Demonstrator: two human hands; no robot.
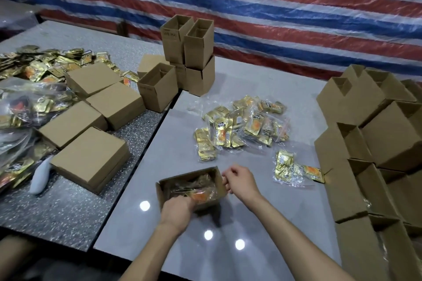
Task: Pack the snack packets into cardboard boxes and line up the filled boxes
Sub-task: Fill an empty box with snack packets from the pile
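Pressing packets (196, 191) into box (217, 178)

A red, white and blue striped tarp (296, 7) hangs behind two grey tables (187, 223).
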